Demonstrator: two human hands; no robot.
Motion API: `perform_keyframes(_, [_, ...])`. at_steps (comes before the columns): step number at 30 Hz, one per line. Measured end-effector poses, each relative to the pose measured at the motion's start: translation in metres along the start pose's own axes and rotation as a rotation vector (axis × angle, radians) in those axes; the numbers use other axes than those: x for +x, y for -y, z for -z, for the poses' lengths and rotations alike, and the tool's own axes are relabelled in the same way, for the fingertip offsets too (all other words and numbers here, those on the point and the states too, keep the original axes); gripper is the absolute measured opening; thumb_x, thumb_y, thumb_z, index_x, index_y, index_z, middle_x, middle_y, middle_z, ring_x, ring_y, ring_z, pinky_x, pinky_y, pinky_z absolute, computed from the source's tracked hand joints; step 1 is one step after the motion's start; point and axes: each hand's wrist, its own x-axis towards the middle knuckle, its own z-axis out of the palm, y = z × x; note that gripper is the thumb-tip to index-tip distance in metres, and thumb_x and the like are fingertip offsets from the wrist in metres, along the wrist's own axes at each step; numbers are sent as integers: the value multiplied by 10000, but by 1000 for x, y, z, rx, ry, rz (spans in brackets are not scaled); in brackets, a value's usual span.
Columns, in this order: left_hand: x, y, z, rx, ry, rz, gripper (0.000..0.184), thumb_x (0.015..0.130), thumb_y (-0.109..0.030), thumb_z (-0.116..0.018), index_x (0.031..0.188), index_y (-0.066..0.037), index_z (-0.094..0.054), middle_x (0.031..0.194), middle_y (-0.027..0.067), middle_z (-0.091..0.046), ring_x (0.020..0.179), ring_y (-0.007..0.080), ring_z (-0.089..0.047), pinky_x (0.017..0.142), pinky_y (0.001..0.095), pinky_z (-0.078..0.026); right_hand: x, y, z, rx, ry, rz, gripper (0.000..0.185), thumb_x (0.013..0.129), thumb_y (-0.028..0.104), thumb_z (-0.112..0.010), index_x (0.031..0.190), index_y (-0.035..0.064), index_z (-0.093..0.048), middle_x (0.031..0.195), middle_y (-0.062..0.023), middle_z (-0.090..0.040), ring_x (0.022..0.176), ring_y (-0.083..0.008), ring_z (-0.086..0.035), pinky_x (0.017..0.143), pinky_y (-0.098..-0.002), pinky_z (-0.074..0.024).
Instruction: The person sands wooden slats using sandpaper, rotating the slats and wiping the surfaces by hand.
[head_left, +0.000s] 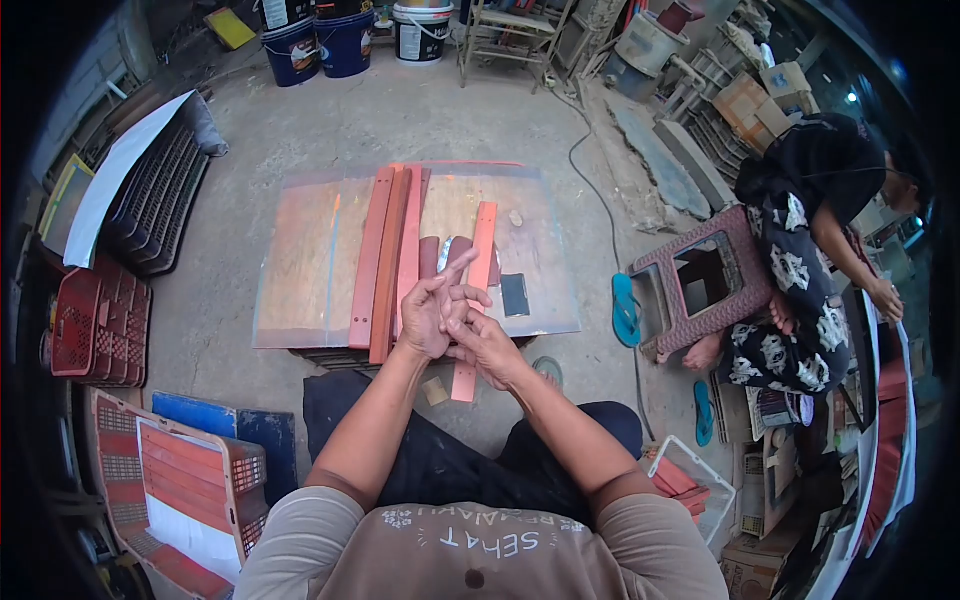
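Note:
My left hand (428,315) is held palm up with its fingers stretched out, above the near edge of a worktop board (300,260). Against its palm and fingers lies my right hand (487,347), fingers bent and pressed together; whether something small is between them is hidden. Beneath my hands a salmon-painted wooden slat (484,240) with holes at its end points away from me and overhangs the near edge. Several reddish slats (372,260) lie side by side to the left. Maroon pieces (429,252), perhaps sandpaper, and a dark grey rectangle (515,295) rest near the hands.
Red slats fill a crate (235,480) at lower left and a white bin (715,490) at lower right. A co-worker (820,230) sits at right beside a woven-topped stool (735,225). Teal sandals (626,310) and a cable (605,200) lie on the floor. Paint buckets (345,45) stand behind.

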Motion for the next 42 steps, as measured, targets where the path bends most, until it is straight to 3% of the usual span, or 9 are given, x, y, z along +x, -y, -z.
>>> perform_keyframes(4, [-20, 0, -21, 283, -48, 109, 744, 851, -368, -419, 1446, 50, -265, 929, 273, -646, 610, 122, -574, 661, 220, -477, -3, -11, -3, 79, 87, -34, 242, 933, 281, -612, 1044, 79, -538, 981, -24, -581, 972, -106, -563, 845, -313, -490])
perform_keyframes(7, [-30, 2, -24, 358, -75, 91, 800, 815, -378, -469, 1436, 82, -259, 917, 264, -661, 422, 71, -401, 574, 160, -434, -10, -13, -26, -114, -101, 105, 261, 911, 216, -639, 1085, 44, -548, 976, -48, -611, 922, -128, -604, 789, -313, -521])
perform_keyframes(8, [-33, -8, -13, 364, 38, 155, 882, 832, -460, -474, 1452, 91, -176, 950, 323, -639, 477, 126, -526, 509, 171, -444, -9, -16, -22, -90, -56, 58, 310, 873, 138, -666, 1123, 2, -544, 976, -86, -627, 880, -175, -645, 734, -310, -555])
perform_keyframes(15, [-58, -20, -34, -488, 239, 525, 1148, 831, -694, -418, 1408, 125, 142, 1014, 476, -530, 709, 361, -696, 520, 295, -581, -12, -5, -31, 168, 493, -299, 307, 809, 162, -703, 1057, -1, -624, 938, -184, -683, 817, -275, -696, 649, -347, -586])
perform_keyframes(23, [-61, -27, -17, -409, 275, 493, 1023, 888, -586, -429, 1419, 146, 47, 1093, 496, -482, 765, 376, -691, 650, 370, -601, -12, -2, -40, -266, 351, -135, 327, 869, 245, -666, 1057, -18, -621, 928, -112, -661, 899, -178, -633, 656, -261, -541])
perform_keyframes(27, [-57, -44, -31, -327, 27, 60, 837, 872, -525, -480, 1352, 128, -269, 1054, 311, -553, 770, 316, -659, 804, 491, -546, 3, 11, -39, 237, 209, -4, 490, 859, 284, -693, 1209, 11, -484, 957, -92, -631, 909, -177, -644, 807, -351, -563])
perform_keyframes(31, [-52, -38, -21, -34, -51, 33, 647, 843, -500, -507, 1069, 105, -474, 609, 45, -458, 556, 139, -495, 507, 270, -424, 4, 17, -41, 9, 195, -65, 480, 851, 257, -710, 1215, 26, -498, 1092, -68, -599, 987, -149, -621, 823, -287, -526])
perform_keyframes(32, [-54, -32, -21, -27, -46, 31, 530, 850, -431, -505, 974, 85, -510, 519, -40, -337, 464, 77, -329, 440, 245, -255, 4, 14, -42, -54, 174, -129, 529, 819, 214, -739, 1243, 14, -493, 1151, -78, -579, 1072, -154, -575, 886, -289, -481])
perform_keyframes(42, [-58, -27, -37, 328, -139, 42, 428, 865, -274, -462, 767, 126, -578, 472, -45, -309, 398, 50, -270, 426, 227, -270, 1, 0, -56, -295, 132, 192, 444, 811, 152, -711, 1189, 20, -520, 1065, -50, -569, 988, -131, -571, 870, -279, -456])
